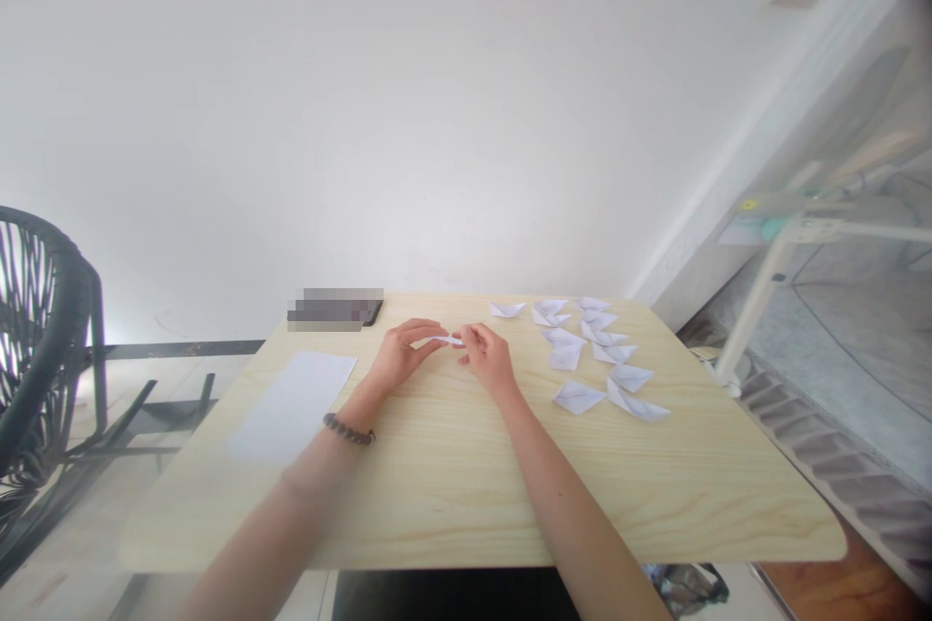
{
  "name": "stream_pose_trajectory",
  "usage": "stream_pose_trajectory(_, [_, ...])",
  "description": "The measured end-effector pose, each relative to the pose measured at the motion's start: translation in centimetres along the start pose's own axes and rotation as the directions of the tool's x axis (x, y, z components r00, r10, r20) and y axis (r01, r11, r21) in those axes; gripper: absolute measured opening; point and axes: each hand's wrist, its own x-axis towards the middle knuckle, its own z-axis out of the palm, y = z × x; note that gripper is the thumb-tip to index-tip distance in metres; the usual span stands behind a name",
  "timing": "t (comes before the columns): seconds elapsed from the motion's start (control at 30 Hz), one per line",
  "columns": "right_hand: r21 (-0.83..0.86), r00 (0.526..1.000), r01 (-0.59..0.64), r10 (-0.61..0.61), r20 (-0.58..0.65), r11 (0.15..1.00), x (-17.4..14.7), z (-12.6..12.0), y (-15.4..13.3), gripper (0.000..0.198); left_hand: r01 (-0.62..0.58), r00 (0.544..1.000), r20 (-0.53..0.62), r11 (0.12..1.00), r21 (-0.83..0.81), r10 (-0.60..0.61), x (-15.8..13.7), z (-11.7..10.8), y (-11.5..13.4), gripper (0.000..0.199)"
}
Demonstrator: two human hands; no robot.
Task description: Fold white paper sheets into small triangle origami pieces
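The tabletop shows smooth wood grain — the folded shapes and flat sheet are matt paper, the wall matt.

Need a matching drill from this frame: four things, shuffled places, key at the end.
Things
1. Flat white paper
2. Folded papers
3. Dark bracelet
4. Small white paper

Places
A. around the left wrist
B. between the left hand and right hand, in the fingers
C. on the table, right of both hands
D. on the table, left of both hands

Pairs: 1-D, 2-C, 3-A, 4-B
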Motion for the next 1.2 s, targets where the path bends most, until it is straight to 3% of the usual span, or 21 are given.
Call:
stream_pose_trajectory(0.17, [-0.158, 0.983, 0.181, -0.183, 0.004, 0.971, -0.35, 0.03, -0.81, 0.027, 0.113, 0.993, 0.028, 0.994, -0.003, -0.113, 0.05, -0.29, 0.22, 0.025])
stream_pose_trajectory(0.3, [-0.202, 0.972, 0.232, -0.236, 0.003, 0.952, -0.4, 0.13, -0.98, 0.025, 0.159, 0.987, 0.032, 0.987, -0.004, -0.159, 0.02, -0.39, 0.12, 0.027])
stream_pose_trajectory(0.8, [-0.266, 0.965, 0.243, -0.259, -0.029, 0.933, -0.29, 0.2, -0.37, 0.025, 0.127, 0.99, 0.067, 0.992, 0.009, -0.127, 0.12, -0.42, 0.91, 0.028])
stream_pose_trajectory(1.2, [-0.255, 0.97, 0.237, -0.242, 0.014, 0.938, -0.22, -0.15, -0.27, 0.025, 0.162, 0.984, 0.095, 0.983, -0.091, -0.153, 0.12, -0.39, 0.4, 0.028])
